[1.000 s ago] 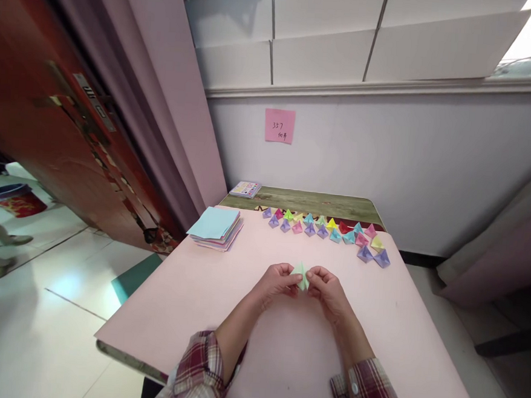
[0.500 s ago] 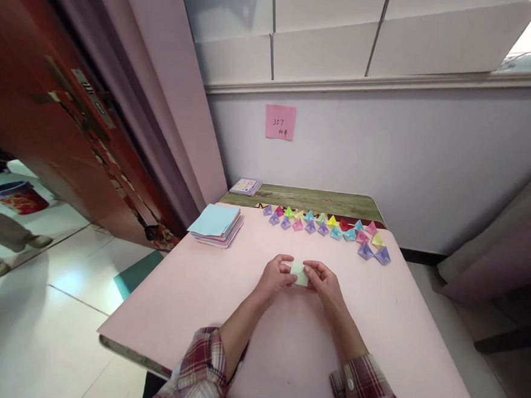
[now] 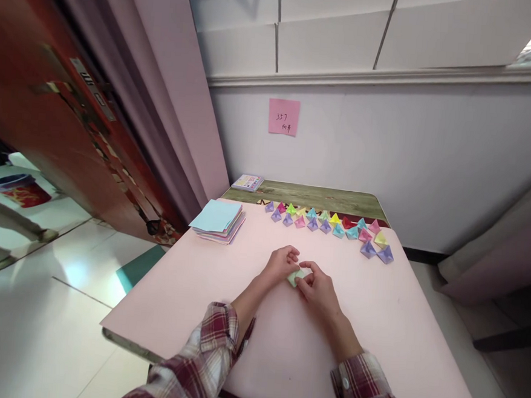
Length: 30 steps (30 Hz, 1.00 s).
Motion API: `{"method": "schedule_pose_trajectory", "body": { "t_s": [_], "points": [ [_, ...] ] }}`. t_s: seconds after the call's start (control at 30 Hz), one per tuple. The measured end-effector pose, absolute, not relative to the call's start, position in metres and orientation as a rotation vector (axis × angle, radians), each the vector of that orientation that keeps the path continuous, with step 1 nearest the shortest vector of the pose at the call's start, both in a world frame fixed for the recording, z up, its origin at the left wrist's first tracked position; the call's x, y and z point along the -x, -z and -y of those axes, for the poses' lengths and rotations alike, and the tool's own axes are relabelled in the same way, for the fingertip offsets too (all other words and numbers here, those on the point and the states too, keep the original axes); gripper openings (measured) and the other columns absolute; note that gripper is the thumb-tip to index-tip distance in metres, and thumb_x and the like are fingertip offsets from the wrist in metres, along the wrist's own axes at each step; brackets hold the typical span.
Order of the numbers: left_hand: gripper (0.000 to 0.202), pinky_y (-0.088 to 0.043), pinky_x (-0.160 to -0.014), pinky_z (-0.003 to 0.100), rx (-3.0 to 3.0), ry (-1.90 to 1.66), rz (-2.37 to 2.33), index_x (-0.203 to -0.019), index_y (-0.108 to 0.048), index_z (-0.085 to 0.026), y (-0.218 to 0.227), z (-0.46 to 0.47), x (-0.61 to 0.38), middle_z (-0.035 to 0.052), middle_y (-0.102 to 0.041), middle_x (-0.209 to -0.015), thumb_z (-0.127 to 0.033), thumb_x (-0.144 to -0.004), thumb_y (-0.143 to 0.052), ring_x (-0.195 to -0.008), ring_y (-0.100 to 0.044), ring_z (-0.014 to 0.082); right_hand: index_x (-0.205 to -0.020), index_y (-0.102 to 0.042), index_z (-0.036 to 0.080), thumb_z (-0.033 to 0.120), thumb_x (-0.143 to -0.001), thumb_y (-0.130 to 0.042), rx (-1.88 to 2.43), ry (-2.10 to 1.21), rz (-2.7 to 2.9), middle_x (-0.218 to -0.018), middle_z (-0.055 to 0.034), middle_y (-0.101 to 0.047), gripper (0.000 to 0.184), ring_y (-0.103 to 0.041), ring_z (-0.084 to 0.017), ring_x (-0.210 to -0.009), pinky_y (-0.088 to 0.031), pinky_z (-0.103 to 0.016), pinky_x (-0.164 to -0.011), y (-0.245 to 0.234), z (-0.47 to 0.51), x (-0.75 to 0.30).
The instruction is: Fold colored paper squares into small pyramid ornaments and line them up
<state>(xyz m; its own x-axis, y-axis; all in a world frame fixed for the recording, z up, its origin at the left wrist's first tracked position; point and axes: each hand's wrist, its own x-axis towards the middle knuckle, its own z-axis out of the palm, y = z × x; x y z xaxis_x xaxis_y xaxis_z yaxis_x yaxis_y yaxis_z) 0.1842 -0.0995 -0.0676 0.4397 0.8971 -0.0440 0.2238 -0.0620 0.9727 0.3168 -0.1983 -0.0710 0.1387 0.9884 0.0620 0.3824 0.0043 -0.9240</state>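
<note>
1. Left hand [image 3: 281, 264]: loosely curled, thumb at the paper [image 3: 292, 279]; grip unclear.
2. Right hand [image 3: 319, 291]: thumb and forefinger pinching it.
3. Position: between hands, over the surface [image 3: 289, 352].
4. Crisp folding likely needs aligned edges, even pressure.

Pink cover on most of the table [image 3: 185, 305], greenish wood-look strip [image 3: 313, 195] showing beyond the paper stack [image 3: 217, 220], which has a light blue sheet on top. Printed pack [image 3: 247, 182] sits behind that stack, and loads of colorful folded paper pieces [image 3: 325, 227] spread off to its right.
</note>
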Motion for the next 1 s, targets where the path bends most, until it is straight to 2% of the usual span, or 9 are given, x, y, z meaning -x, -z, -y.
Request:
{"method": "schedule_pose_trajectory", "body": {
  "t_s": [0.1,0.2,0.33,0.43,0.6,0.73,0.87,1.0],
  "points": [
    [0.029,-0.043,-0.066,0.026,-1.718,-0.732,-0.969,-0.086,-0.065,-0.019,0.065,0.1,-0.184,0.0008,-0.059,-0.083,-0.017,-0.059,-0.075,-0.069,-0.052,0.0134,-0.097,-0.067,0.026,0.033,-0.076,-0.061,1.65,-0.699,1.549,-0.055,0.0047,-0.06,0.022,-0.056,-0.015,-0.053,-0.038,-0.026,-0.053,0.067,0.199,-0.324],
    [0.025,-0.042,-0.073,0.029,-2.021,-0.757,-0.998,-0.086,-0.062,-0.02,0.062,0.104,-0.179,0.0021,-0.057,-0.091,-0.016,-0.063,-0.073,-0.078,-0.052,0.0168,-0.089,-0.071,0.027,0.032,-0.073,-0.066,1.683,-0.62,1.658,-0.067,0.0012,-0.065,0.018,-0.059,-0.016,-0.061,-0.04,-0.026,-0.058,0.068,0.197,-0.334],
    [0.004,-0.04,-0.072,0.028,-2.309,-0.62,-1.009,-0.075,-0.061,-0.021,0.059,0.114,-0.169,0.0013,-0.057,-0.08,-0.018,-0.076,-0.063,-0.078,-0.051,0.0174,-0.085,-0.072,0.027,0.031,-0.073,-0.068,1.662,-0.594,1.742,-0.077,-0.001,-0.065,0.013,-0.059,-0.016,-0.065,-0.042,-0.027,-0.062,0.072,0.196,-0.34],
    [0.012,-0.041,-0.076,0.03,-2.358,-0.59,-0.906,-0.08,-0.065,-0.022,0.058,0.122,-0.159,0.0036,-0.061,-0.082,-0.016,-0.083,-0.054,-0.083,-0.054,0.0191,-0.083,-0.072,0.028,0.03,-0.076,-0.067,1.654,-0.585,1.746,-0.075,-0.0003,-0.064,0.009,-0.059,-0.015,-0.065,-0.043,-0.027,-0.063,0.074,0.196,-0.338],
    [0.025,-0.043,-0.087,0.035,-2.324,-0.65,-0.774,-0.091,-0.07,-0.022,0.058,0.129,-0.141,0.007,-0.065,-0.092,-0.008,-0.078,-0.053,-0.093,-0.056,0.0217,-0.081,-0.072,0.027,0.032,-0.079,-0.065,1.62,-0.545,1.766,-0.076,-0.0003,-0.064,0.008,-0.059,-0.015,-0.064,-0.043,-0.028,-0.063,0.075,0.195,-0.339],
    [0.019,-0.043,-0.089,0.037,-2.311,-0.661,-0.771,-0.092,-0.071,-0.022,0.062,0.128,-0.139,0.0077,-0.065,-0.098,-0.018,-0.074,-0.065,-0.095,-0.057,0.0229,-0.081,-0.07,0.027,0.033,-0.085,-0.059,1.59,-0.493,1.818,-0.079,-0.0011,-0.065,0.014,-0.06,-0.016,-0.069,-0.043,-0.028,-0.066,0.079,0.196,-0.34],
    [0.01,-0.043,-0.086,0.035,-2.275,-0.672,-0.837,-0.084,-0.072,-0.022,0.065,0.126,-0.143,0.0068,-0.065,-0.092,-0.021,-0.078,-0.064,-0.091,-0.057,0.0213,-0.08,-0.068,0.025,0.032,-0.088,-0.056,1.623,-0.415,1.818,-0.079,-0.0016,-0.064,0.016,-0.06,-0.016,-0.069,-0.042,-0.027,-0.064,0.08,0.197,-0.338],
    [0.012,-0.043,-0.083,0.033,-2.239,-0.713,-0.908,-0.079,-0.071,-0.021,0.069,0.128,-0.146,0.0055,-0.063,-0.086,-0.016,-0.08,-0.06,-0.087,-0.056,0.0197,-0.081,-0.066,0.025,0.031,-0.084,-0.059,1.612,-0.447,1.801,-0.077,-0.001,-0.063,0.011,-0.058,-0.015,-0.064,-0.041,-0.026,-0.061,0.078,0.198,-0.336]
  ]
}}
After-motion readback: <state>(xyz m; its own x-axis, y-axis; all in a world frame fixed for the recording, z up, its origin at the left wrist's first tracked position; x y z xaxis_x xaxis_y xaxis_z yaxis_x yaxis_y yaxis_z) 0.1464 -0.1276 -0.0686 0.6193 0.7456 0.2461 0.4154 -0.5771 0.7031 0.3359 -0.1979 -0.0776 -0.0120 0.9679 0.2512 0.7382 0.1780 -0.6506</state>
